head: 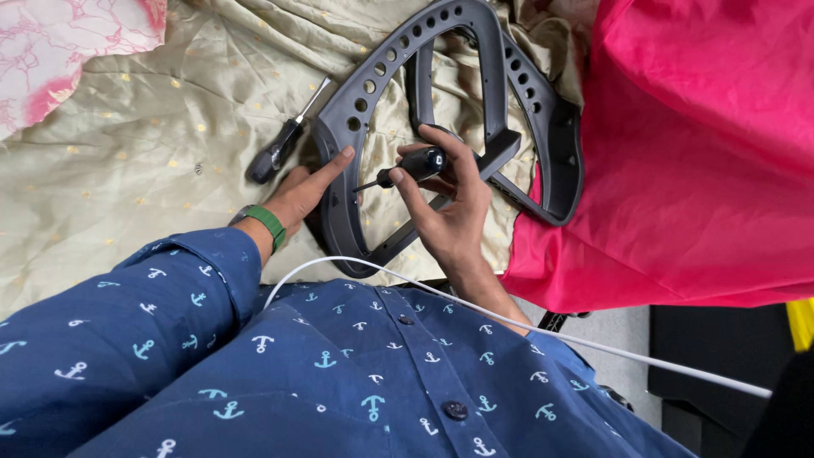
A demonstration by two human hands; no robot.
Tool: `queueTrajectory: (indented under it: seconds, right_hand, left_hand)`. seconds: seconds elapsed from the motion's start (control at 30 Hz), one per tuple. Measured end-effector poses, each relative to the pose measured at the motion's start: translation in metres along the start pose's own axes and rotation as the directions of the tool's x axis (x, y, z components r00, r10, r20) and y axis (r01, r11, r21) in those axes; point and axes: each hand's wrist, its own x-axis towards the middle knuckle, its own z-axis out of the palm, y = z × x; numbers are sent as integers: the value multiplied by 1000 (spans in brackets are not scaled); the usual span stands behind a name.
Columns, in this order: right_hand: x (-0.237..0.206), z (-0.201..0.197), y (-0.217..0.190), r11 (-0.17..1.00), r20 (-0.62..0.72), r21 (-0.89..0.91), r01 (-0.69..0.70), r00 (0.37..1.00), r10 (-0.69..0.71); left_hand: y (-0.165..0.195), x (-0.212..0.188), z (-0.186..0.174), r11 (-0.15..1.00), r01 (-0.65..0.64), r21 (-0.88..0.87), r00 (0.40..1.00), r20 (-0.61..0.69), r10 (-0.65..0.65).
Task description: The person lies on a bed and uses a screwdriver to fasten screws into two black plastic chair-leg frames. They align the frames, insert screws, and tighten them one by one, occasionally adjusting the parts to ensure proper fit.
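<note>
Two screwdrivers show: one lies loose (pixel 284 146) on the cloth, just left of the frame, and a second, small one (pixel 407 168) is in the right hand (pixel 449 212), whose fingers are closed round its dark handle, tip pointing left at the frame's inner rim. One dark grey plastic frame (pixel 356 102), curved and pierced with a row of round holes, lies on the cloth. The left hand (pixel 305 191) rests flat against the frame's left edge, fingers out straight, gripping nothing; a green band sits on that wrist. One white cable (pixel 509 324) crosses the blue anchor-print shirt. The surface is a crumpled beige cloth (pixel 144 144) with small gold dots; a bright pink fabric (pixel 695 153) covers the right side, a pink-patterned one (pixel 68 51) the top left corner.
</note>
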Motion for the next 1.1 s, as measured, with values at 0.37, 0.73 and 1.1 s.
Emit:
queueTrajectory:
  seconds: [0.37, 0.73, 1.1]
  right_hand:
    - [9, -1, 19, 991, -5, 131, -24, 1000, 25]
    - [-6, -11, 27, 985, -86, 158, -75, 992, 90]
    - [-17, -4, 25, 981, -158, 164, -107, 978, 133]
  left_hand:
    - [16, -17, 2, 991, -37, -130, 992, -122, 21]
    - [2, -3, -4, 982, -57, -179, 988, -150, 30]
    - [-12, 19, -5, 986, 42, 159, 955, -295, 7]
